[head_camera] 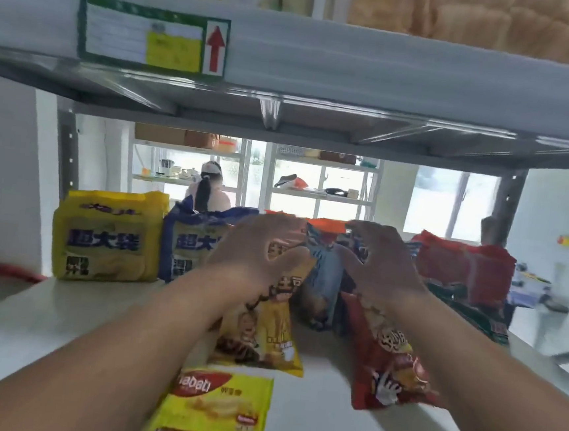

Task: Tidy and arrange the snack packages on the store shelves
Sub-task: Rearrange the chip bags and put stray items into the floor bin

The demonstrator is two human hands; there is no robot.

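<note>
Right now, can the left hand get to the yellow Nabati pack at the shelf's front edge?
Probably yes: the Nabati pack lies uncovered beside the left forearm; the left hand would first have to leave the yellow chip bag.

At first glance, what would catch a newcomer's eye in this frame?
Two bare hands reach into the shelf's middle: the left hand on a yellow chip bag, the right hand over a red chip bag. Nearest the camera, a yellow Nabati wafer pack lies flat. At back left stands a big yellow multipack, and a green-bordered label with a red arrow marks the upper shelf edge.
</note>
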